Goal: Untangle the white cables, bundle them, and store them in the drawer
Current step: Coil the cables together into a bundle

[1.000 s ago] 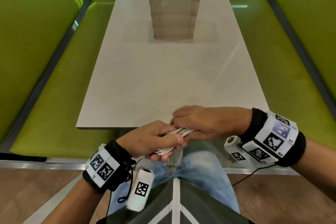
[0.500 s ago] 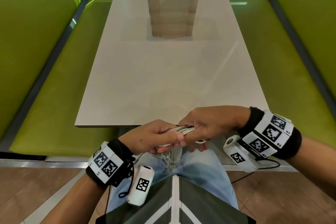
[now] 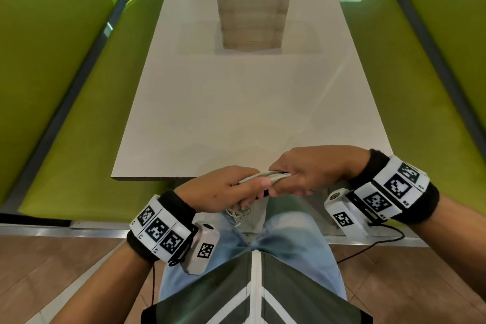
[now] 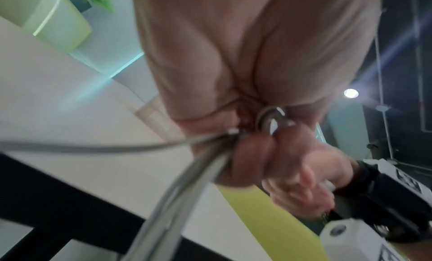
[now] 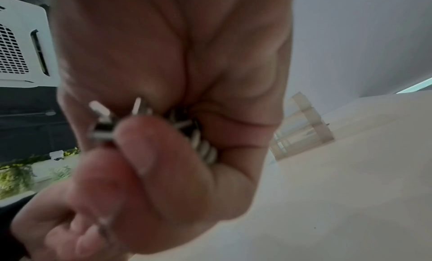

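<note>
Left hand (image 3: 223, 188) and right hand (image 3: 313, 169) both clenched around the white cables (image 3: 265, 177), held just off the table's near edge (image 3: 147, 178), drawer unit (image 3: 252, 4) well apart across bare tabletop

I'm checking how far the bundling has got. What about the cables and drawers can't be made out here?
- White cables: head view, mostly hidden by the left hand and right hand; count unclear.
- Wrist views: blurred; tangles unreadable.
- Clear drawer unit: too hazy to judge contents.
</note>
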### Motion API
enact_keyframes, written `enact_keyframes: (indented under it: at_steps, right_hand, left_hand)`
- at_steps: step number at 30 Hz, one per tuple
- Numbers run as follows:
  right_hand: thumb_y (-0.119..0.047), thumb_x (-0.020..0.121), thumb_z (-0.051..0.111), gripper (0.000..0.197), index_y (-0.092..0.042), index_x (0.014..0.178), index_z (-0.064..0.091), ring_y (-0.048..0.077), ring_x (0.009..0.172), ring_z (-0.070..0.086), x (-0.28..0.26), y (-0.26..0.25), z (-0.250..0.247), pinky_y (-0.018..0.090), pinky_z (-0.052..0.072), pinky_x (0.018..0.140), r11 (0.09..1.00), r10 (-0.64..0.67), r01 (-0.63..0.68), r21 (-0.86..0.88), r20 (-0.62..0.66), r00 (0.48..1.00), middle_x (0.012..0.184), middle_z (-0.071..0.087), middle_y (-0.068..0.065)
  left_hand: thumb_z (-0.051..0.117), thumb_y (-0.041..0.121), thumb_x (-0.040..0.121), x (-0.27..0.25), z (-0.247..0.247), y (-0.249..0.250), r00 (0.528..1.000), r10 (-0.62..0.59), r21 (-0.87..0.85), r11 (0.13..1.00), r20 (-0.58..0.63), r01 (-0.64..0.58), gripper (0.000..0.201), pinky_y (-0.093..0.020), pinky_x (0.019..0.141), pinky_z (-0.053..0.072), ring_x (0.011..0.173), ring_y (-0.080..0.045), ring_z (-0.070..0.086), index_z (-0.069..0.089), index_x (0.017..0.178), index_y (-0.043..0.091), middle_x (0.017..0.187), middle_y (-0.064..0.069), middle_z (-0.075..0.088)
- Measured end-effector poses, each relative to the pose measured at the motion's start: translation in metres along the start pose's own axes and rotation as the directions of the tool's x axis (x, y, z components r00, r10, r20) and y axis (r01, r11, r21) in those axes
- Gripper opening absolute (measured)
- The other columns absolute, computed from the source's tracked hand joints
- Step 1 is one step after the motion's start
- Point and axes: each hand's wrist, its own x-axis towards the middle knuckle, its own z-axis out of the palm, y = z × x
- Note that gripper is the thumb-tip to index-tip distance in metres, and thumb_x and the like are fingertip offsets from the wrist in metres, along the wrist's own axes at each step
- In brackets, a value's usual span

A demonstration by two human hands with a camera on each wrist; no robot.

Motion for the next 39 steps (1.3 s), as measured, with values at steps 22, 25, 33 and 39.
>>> enact_keyframes:
  at_steps: [22,25,33,39]
  right_hand:
    - [-0.042,0.088,0.059,0.031,-0.019,0.068,0.055,0.004,0.041,0.044,-0.02,-0.01,-0.042,0.014,0.035,0.043,0.989,-0.007,-0.033,-0.142,-0.269,0.963,0.053,0.051,-0.006]
    - [-0.041,0.087,0.06,0.033,-0.017,0.065,0.053,0.006,0.038,0.041,-0.034,-0.018,-0.058,0.014,0.033,0.04,0.994,0.0,-0.034,-0.1,-0.314,0.95,0.047,0.048,-0.006]
    - [-0.04,0.088,0.058,0.038,-0.012,0.062,0.052,0.008,0.036,0.041,-0.038,-0.023,-0.068,0.011,0.033,0.04,0.999,-0.011,-0.003,-0.034,-0.403,0.915,0.041,0.048,-0.006]
    - [-0.038,0.09,0.056,0.035,-0.014,0.065,0.051,0.009,0.038,0.045,-0.013,-0.015,-0.032,0.017,0.038,0.04,0.985,0.003,0.091,0.15,-0.534,0.846,0.05,0.051,-0.004]
  left_hand:
    - [0.045,0.066,0.084,0.012,0.009,-0.022,0.979,0.117,-0.346,0.923,-0.166,-0.169,0.052,-0.047,0.083,0.051,0.081,-0.037,0.066,0.066,0.091,0.019,0.07,-0.012,0.066]
    - [0.04,0.065,0.087,0.014,0.013,-0.02,0.962,0.139,-0.398,0.889,-0.235,-0.226,0.05,-0.05,0.072,0.05,0.059,-0.032,0.053,0.058,0.081,0.019,0.058,0.011,0.055]
    - [0.054,0.062,0.083,0.016,0.012,-0.01,0.947,0.093,-0.6,0.753,-0.308,-0.269,0.045,-0.018,0.05,0.029,0.048,-0.006,0.025,0.064,0.092,0.02,0.058,0.012,0.031]
    - [0.041,0.041,0.095,0.021,0.006,0.009,0.773,-0.073,-0.643,0.606,-0.63,-0.468,0.036,-0.019,0.047,0.036,0.046,-0.008,0.042,0.058,0.092,0.009,0.059,0.005,0.052]
